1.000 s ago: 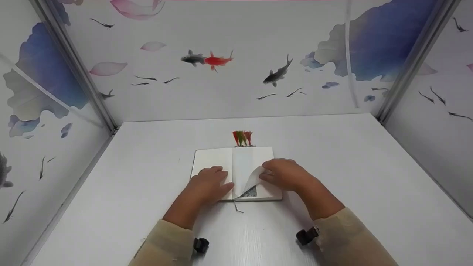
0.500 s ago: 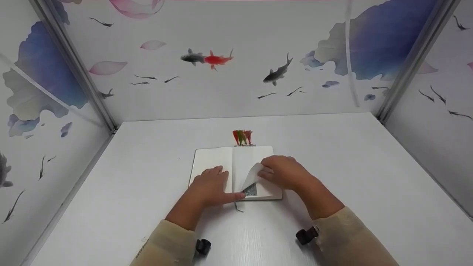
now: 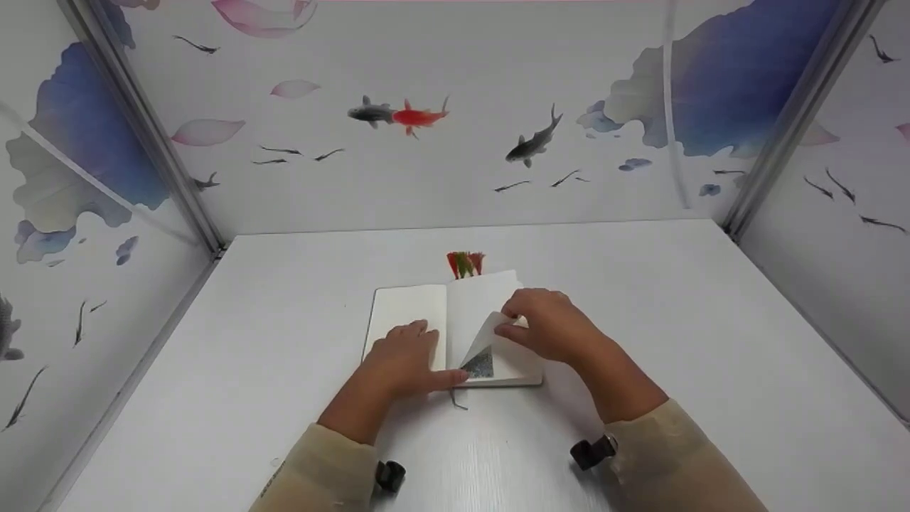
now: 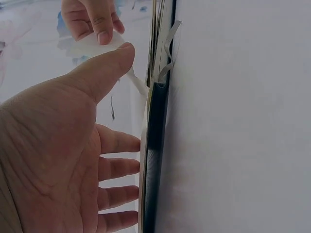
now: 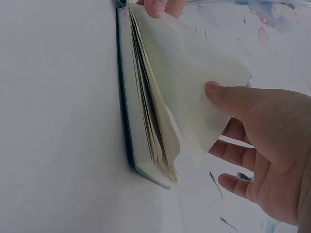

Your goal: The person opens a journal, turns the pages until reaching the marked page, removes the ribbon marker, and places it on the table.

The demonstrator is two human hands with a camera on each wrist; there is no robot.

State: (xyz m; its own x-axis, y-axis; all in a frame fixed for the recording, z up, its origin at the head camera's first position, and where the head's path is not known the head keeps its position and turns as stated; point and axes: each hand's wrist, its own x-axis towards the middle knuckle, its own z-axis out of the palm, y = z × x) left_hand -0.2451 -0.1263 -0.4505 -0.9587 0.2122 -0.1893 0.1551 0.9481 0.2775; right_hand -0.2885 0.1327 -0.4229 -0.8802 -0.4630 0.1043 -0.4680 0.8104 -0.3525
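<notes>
A notebook (image 3: 407, 306) with dark covers lies spread on the white table. My left hand (image 3: 404, 359) rests on its left page, the fingers straight and the thumb stretched across the fold at the near edge. In the left wrist view, the fingertips press on the paper. My right hand (image 3: 554, 327) pinches a page (image 5: 194, 63) between thumb and fingers. That page is lifted off the right side, its near corner folded back. Under it shows a dark grey speckled patch (image 3: 480, 364). A thin grey ribbon bookmark (image 3: 459, 402) hangs from the near end of the fold.
Beyond the notebook's far edge lie red and green tassels (image 3: 466, 264). White panels painted with fish and petals surround the table (image 3: 284, 277) at the back and sides. A small black device (image 3: 593, 453) sits at each sleeve cuff.
The left thumb has stretched to the right across the fold. My right hand has raised the page higher and slightly away, so its far corner now stands above the notebook's far edge.
</notes>
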